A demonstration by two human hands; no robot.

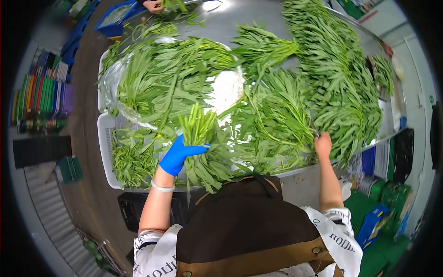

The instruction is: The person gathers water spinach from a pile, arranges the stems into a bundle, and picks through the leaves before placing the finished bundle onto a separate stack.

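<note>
My left hand, in a blue glove, is wrapped round a bunch of leafy green stems, cut ends pointing up and leaves hanging down toward my apron. On the right, my bare right hand is closed at the stem ends of a loose pile of greens. Something small and dark shows at its fingertips, too small to make out. Beyond my left hand, a large heap of greens lies on clear plastic in a white crate. A long thick row of greens runs down the right side of the metal table.
A second white crate with greens stands at the left table edge. Another person's hand is at the top, beside a blue crate. Stacked coloured crates stand far left. Green and blue crates are at lower right.
</note>
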